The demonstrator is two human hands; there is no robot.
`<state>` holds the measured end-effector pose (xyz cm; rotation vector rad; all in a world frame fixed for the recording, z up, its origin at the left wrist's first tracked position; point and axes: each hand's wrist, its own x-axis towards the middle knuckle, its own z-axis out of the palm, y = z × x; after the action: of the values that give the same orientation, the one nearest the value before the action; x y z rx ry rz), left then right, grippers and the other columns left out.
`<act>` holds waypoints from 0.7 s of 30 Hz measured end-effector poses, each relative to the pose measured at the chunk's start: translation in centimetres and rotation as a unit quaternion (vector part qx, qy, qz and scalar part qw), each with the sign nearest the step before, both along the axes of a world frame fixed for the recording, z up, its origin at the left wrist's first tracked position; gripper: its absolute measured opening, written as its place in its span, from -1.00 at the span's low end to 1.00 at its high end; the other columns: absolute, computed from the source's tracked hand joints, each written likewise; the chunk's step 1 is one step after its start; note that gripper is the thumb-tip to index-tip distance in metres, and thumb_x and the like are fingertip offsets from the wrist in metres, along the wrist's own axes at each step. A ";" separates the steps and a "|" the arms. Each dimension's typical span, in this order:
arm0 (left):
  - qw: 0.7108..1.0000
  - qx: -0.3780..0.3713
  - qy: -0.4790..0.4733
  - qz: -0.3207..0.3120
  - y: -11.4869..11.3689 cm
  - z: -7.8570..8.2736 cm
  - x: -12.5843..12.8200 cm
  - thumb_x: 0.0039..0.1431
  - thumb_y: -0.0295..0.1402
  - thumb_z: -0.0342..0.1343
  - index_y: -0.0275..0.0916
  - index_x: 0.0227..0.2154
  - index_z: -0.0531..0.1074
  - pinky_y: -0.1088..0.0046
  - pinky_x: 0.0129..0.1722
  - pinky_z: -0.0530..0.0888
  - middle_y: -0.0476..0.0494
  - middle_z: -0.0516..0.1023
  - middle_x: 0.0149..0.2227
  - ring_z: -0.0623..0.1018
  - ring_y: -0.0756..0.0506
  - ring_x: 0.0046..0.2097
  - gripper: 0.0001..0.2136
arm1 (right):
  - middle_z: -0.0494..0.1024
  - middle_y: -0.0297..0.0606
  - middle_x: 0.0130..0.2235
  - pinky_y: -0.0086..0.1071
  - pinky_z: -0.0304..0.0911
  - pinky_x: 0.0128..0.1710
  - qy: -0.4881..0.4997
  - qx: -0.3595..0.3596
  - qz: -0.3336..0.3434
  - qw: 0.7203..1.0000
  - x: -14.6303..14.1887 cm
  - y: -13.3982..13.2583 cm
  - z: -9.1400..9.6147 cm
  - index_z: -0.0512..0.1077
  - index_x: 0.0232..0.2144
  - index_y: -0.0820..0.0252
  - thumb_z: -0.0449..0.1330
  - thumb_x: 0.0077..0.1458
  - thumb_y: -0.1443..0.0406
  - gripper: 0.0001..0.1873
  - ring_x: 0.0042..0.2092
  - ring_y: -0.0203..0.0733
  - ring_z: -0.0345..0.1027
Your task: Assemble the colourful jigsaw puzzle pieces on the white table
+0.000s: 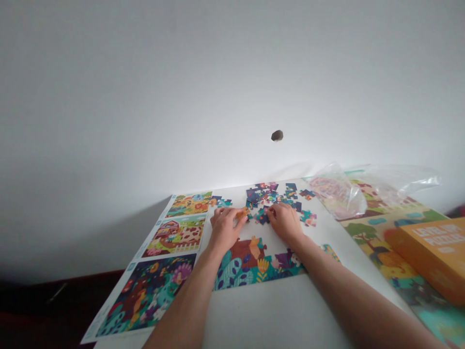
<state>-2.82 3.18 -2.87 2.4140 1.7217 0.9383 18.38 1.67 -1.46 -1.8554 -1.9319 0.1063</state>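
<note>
My left hand (pixel 223 229) pinches an orange jigsaw piece (pixel 242 212) between its fingertips, above the white tabletop. My right hand (pixel 285 222) rests its curled fingers on a small cluster of loose teal and navy pieces (pixel 261 216), and I cannot tell whether it grips one. Just below both hands lies a partly assembled jigsaw (pixel 250 266) showing a brown barn shape and leafy plants. Further loose pieces (pixel 269 195) are scattered beyond my hands, some stacked on each other.
A long card (pixel 145 295) with several farm pictures lies along the left of the table. To the right are a crumpled clear plastic bag (pixel 337 191), an illustrated puzzle board (pixel 378 237) and an orange box (pixel 432 252). A white wall rises behind the table.
</note>
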 end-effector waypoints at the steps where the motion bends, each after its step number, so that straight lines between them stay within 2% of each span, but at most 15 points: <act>1: 1.000 0.007 -0.005 0.005 0.1 0.0 -0.1 0.24 -0.19 0.04 -0.10 -0.19 0.51 0.25 0.04 0.27 -0.08 0.60 -0.15 0.42 -0.17 -0.02 -0.79 | 0.53 -0.15 -0.20 -0.36 0.13 -0.16 0.004 0.002 -0.007 1.000 0.0 0.0 0.0 0.51 -0.26 0.14 0.06 0.25 0.21 -0.76 -0.14 -0.10 0.36; 3: 0.999 0.025 -0.018 0.019 0.2 0.1 -0.3 0.29 -0.23 -0.04 -0.13 -0.23 0.52 0.27 0.03 0.29 -0.10 0.61 -0.20 0.45 -0.15 -0.08 -0.76 | 0.50 -0.14 -0.17 -0.35 0.14 -0.13 0.008 0.006 -0.008 1.000 0.0 -0.1 0.0 0.50 -0.20 0.14 0.08 0.23 0.25 -0.78 -0.11 -0.09 0.35; 6: 0.996 0.041 -0.050 0.068 0.4 0.3 -0.7 0.31 -0.26 -0.12 -0.17 -0.28 0.51 0.33 -0.05 0.34 -0.13 0.60 -0.25 0.48 -0.13 -0.15 -0.71 | 0.48 -0.13 -0.17 -0.36 0.15 -0.09 0.013 0.009 0.023 1.000 -0.2 -0.3 0.1 0.50 -0.17 0.15 0.07 0.22 0.30 -0.78 -0.10 -0.11 0.34; 10: 0.988 0.025 -0.076 0.132 0.6 0.3 -1.1 0.29 -0.25 -0.11 -0.19 -0.24 0.50 0.36 -0.17 0.37 -0.15 0.59 -0.33 0.51 -0.14 -0.22 -0.72 | 0.48 -0.14 -0.17 -0.38 0.15 -0.08 0.012 0.002 0.073 0.997 -0.6 -0.6 0.4 0.51 -0.19 0.15 0.12 0.18 0.29 -0.80 -0.10 -0.13 0.32; 13: 0.990 0.011 -0.070 0.119 0.7 0.1 -1.0 0.21 -0.27 0.01 -0.18 -0.12 0.47 0.32 -0.11 0.38 -0.13 0.60 -0.29 0.51 -0.15 -0.19 -0.75 | 0.50 -0.19 -0.18 -0.38 0.15 -0.11 0.002 -0.022 0.101 0.995 -0.6 -0.6 0.6 0.52 -0.23 0.10 0.14 0.19 0.27 -0.83 -0.10 -0.14 0.34; 18: 0.995 -0.048 -0.037 0.079 0.2 0.1 -0.5 0.05 -0.39 0.13 -0.14 -0.35 0.53 0.33 -0.08 0.38 -0.08 0.55 -0.26 0.50 -0.13 -0.16 -0.88 | 0.53 -0.22 -0.18 -0.36 0.12 -0.12 0.001 -0.038 0.080 0.996 -0.5 -0.8 0.7 0.50 -0.16 0.06 0.13 0.21 0.18 -0.79 -0.12 -0.14 0.37; 21: 0.995 -0.065 -0.019 0.067 -0.2 0.4 -0.3 0.02 -0.41 0.16 -0.11 -0.32 0.54 0.29 -0.07 0.36 -0.06 0.54 -0.27 0.49 -0.14 -0.14 -0.85 | 0.53 -0.23 -0.17 -0.35 0.11 -0.11 -0.003 -0.041 0.089 0.995 -0.5 -0.8 0.7 0.50 -0.13 0.05 0.22 0.12 0.12 -0.72 -0.11 -0.13 0.37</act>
<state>-3.10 2.99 -2.51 2.2114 1.8867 0.8484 17.85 0.83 -0.74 -1.7322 -2.1230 0.2400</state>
